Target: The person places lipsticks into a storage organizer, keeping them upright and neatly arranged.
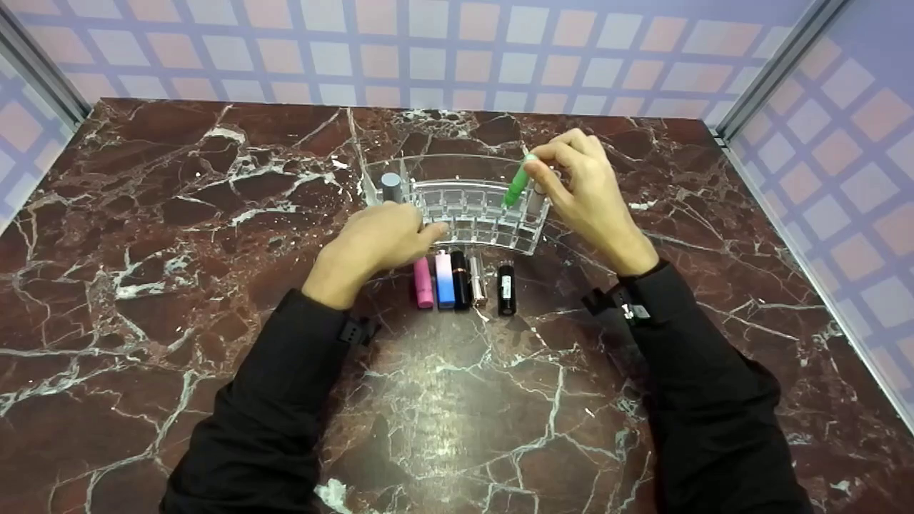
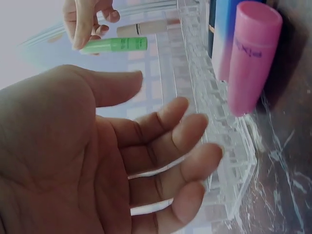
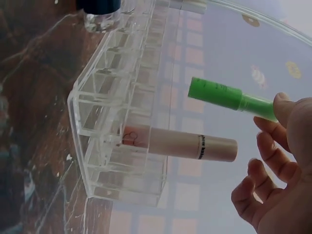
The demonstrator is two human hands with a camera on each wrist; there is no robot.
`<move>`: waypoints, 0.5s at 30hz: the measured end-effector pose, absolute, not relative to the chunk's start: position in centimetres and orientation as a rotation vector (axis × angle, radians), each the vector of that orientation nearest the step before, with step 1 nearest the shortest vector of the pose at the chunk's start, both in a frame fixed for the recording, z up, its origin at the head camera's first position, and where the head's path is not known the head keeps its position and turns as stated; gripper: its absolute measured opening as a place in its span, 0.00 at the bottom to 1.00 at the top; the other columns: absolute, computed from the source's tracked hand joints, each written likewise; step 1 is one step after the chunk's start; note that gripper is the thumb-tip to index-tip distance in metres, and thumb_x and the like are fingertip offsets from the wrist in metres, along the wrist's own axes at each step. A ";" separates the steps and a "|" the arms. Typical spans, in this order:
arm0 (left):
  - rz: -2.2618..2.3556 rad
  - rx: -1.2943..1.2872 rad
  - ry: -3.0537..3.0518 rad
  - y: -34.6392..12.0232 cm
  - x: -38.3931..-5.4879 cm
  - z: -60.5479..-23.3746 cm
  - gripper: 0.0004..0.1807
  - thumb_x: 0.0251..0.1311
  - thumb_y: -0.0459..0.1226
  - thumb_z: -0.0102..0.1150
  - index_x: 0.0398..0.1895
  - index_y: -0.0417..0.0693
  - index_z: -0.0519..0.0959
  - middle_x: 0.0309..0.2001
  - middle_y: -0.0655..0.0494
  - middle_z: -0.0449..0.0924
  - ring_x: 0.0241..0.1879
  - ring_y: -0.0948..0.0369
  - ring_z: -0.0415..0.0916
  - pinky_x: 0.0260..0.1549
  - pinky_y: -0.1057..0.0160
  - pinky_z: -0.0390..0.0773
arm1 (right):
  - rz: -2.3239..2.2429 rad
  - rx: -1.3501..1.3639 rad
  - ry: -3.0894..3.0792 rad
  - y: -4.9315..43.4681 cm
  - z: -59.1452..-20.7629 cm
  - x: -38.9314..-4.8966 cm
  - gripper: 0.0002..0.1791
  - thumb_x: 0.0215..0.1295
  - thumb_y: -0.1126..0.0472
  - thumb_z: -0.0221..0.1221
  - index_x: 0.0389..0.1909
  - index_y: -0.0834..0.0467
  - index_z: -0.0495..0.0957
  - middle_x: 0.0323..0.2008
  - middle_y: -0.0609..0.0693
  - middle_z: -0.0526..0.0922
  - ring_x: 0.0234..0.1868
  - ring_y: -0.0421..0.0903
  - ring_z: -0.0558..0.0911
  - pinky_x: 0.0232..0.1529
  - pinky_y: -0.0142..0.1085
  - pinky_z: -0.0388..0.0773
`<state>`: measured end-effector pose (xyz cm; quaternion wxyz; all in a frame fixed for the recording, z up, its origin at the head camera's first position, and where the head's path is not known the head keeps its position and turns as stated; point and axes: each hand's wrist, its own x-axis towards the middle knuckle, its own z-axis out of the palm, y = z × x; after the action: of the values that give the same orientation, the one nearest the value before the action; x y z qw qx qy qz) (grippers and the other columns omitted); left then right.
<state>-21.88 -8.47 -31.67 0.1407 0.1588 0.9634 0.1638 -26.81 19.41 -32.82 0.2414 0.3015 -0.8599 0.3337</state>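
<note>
My right hand point(image 1: 582, 178) pinches the upper end of a green lip balm tube point(image 1: 518, 184) between thumb and index finger. The tube slants downward above the right half of a clear, curved lipstick organizer point(image 1: 534, 251). In the right wrist view, its lower end is clear of the compartments. A pale pink lipstick tube point(image 3: 180, 144) stands in a compartment near the organizer's right end, just beside it. My left hand point(image 1: 378, 235) holds nothing; it hovers over the organizer's front left, fingers loosely bent and thumb apart, as the left wrist view shows.
In front of the organizer stand a pink tube point(image 1: 423, 282), a white-and-blue tube point(image 1: 445, 285), a black tube point(image 1: 460, 278), a silvery tube point(image 1: 478, 282) and, slightly apart, a labelled black tube point(image 1: 507, 300). A grey-capped tube point(image 1: 390, 187) is at the organizer's left end. Checked panels border the marbled table.
</note>
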 end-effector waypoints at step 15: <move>0.387 0.233 2.829 -10.1 -23.1 -33.0 0.24 0.80 0.48 0.42 0.30 0.44 0.78 0.37 0.44 0.80 0.31 0.52 0.74 0.31 0.56 0.75 | 0.712 0.870 -2.330 19.6 -33.7 -27.5 0.17 0.74 0.51 0.61 0.45 0.62 0.86 0.46 0.58 0.78 0.48 0.58 0.70 0.53 0.47 0.64</move>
<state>-23.10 -10.09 -32.96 0.1380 0.0807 0.9780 0.1337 -27.48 19.63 -33.70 0.2739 0.3234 -0.8662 0.2646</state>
